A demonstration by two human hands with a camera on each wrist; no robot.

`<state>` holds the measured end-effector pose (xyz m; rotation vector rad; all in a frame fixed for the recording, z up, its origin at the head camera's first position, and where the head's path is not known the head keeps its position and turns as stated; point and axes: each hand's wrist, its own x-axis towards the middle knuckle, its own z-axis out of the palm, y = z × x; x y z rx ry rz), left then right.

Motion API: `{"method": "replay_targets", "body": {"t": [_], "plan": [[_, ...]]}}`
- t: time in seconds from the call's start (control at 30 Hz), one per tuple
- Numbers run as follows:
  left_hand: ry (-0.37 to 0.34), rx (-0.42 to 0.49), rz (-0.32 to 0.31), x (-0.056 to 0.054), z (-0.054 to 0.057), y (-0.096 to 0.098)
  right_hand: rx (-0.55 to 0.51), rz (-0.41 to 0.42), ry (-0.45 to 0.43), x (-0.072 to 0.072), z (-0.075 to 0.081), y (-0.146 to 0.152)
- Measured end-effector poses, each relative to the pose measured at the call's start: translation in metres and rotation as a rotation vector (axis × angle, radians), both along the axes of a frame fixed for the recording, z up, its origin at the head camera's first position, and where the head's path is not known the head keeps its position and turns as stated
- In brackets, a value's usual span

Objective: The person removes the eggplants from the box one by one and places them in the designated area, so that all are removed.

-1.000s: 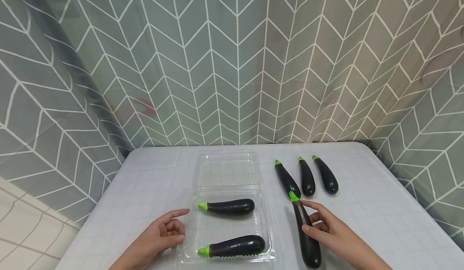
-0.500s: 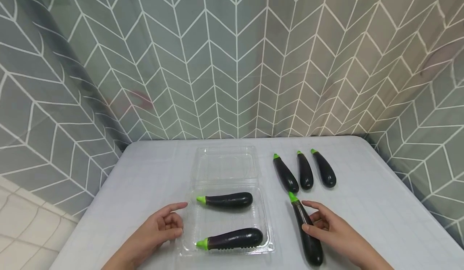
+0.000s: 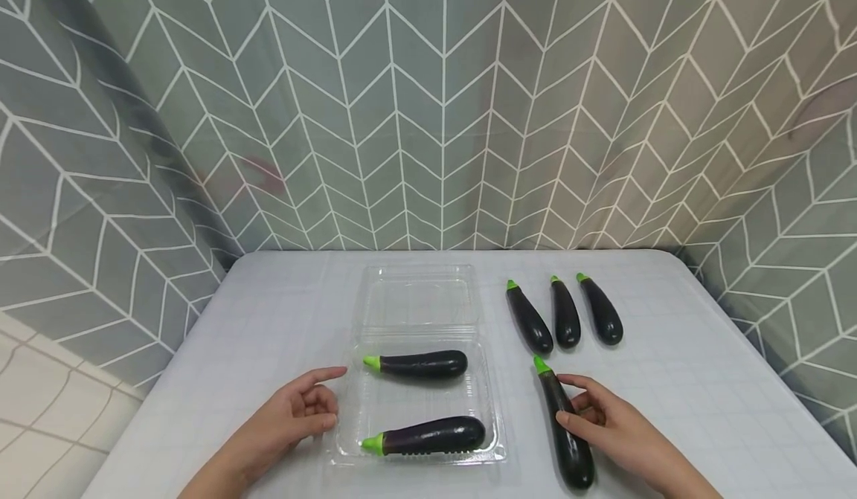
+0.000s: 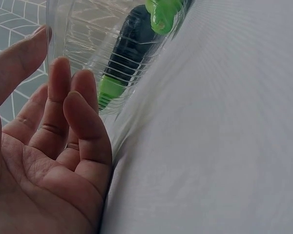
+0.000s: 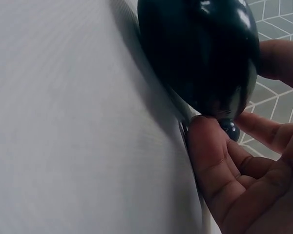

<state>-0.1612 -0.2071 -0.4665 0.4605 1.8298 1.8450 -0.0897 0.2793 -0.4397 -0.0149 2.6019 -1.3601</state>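
In the head view my right hand (image 3: 616, 417) holds a dark purple eggplant (image 3: 569, 432) with a bright green stem, lying lengthwise on the table. The thumb lies over its upper side and the fingers curl at its right side. The right wrist view shows the rounded end of this eggplant (image 5: 200, 53) against the digits. My left hand (image 3: 294, 413) rests beside an open clear plastic clamshell container (image 3: 495, 410), index finger extended, other fingers loosely bent. Inside the container lie an upper eggplant (image 3: 425, 364) and a lower eggplant (image 3: 435, 436), stems leftward.
Behind the right hand, three more eggplants lie near the back right: a left one (image 3: 530, 320), a middle one (image 3: 566, 317) and a right one (image 3: 602, 313). The container's lid (image 3: 418, 298) is folded back. A patterned curtain (image 3: 428, 112) stands behind the white table (image 3: 268, 306).
The camera view has tilted slightly. My right hand and the held eggplant have slid a little toward me, leaving its stem apart from the eggplant behind. The left hand has barely moved.
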Motion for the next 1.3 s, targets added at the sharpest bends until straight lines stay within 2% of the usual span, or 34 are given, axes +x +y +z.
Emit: {"method": "replay_targets", "body": {"t": [0.43, 0.53, 0.73, 1.0, 1.3], "plan": [[0.013, 0.01, -0.013, -0.001, 0.002, 0.001, 0.154, -0.029, 0.017, 0.0, -0.001, -0.007], [0.015, 0.021, -0.016, -0.002, 0.001, 0.001, 0.176, -0.007, 0.04, 0.0, -0.001, -0.007], [0.014, 0.04, -0.022, -0.001, 0.0, 0.0, 0.197, 0.04, 0.078, 0.0, 0.001, -0.008], [0.011, 0.035, -0.025, -0.001, 0.0, -0.001, 0.249, 0.013, 0.058, 0.0, 0.001, -0.011], [0.025, 0.046, -0.035, -0.002, 0.0, 0.0, 0.263, 0.027, 0.063, 0.005, 0.003, -0.014]]}}
